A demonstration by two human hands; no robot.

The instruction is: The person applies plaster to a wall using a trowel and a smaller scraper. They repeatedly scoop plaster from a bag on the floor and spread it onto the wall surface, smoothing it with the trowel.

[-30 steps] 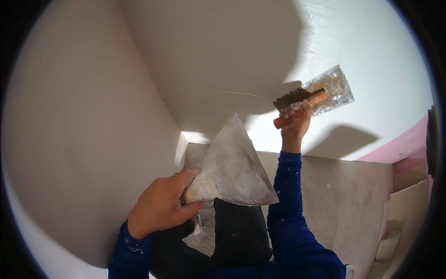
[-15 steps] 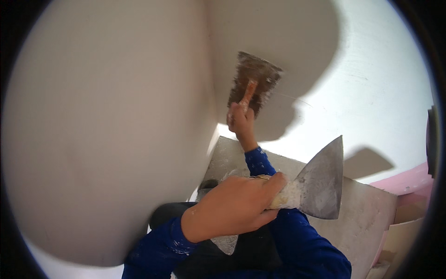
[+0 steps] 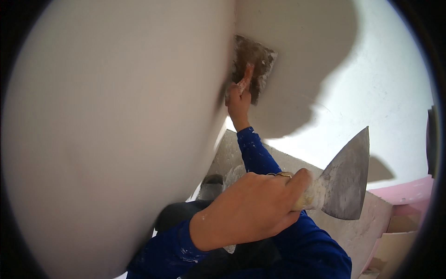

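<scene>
My left hand (image 3: 253, 211) is closed round the pale, plaster-smeared handle of a putty knife (image 3: 347, 179). Its broad, flared metal blade points to the right, over my right forearm. Farther off, my right hand (image 3: 239, 104) reaches out and grips the orange-brown handle of a plastering trowel (image 3: 255, 63). The trowel's dark rectangular plate, spotted with white plaster, lies against the far wall (image 3: 297, 88), with its left edge close to the inside corner. Most of the putty knife's handle is hidden in my left fist.
A smooth pale wall (image 3: 116, 130) fills the left side and meets the far wall in a corner. Below is a grey, rough floor (image 3: 362, 209). Pink board (image 3: 402, 190) and tan pieces (image 3: 397, 251) stand at the lower right. My shadow falls across the far wall.
My right hand has pushed the trowel farther up the far wall and nearer the corner. My left hand has shifted right, carrying the putty knife.
</scene>
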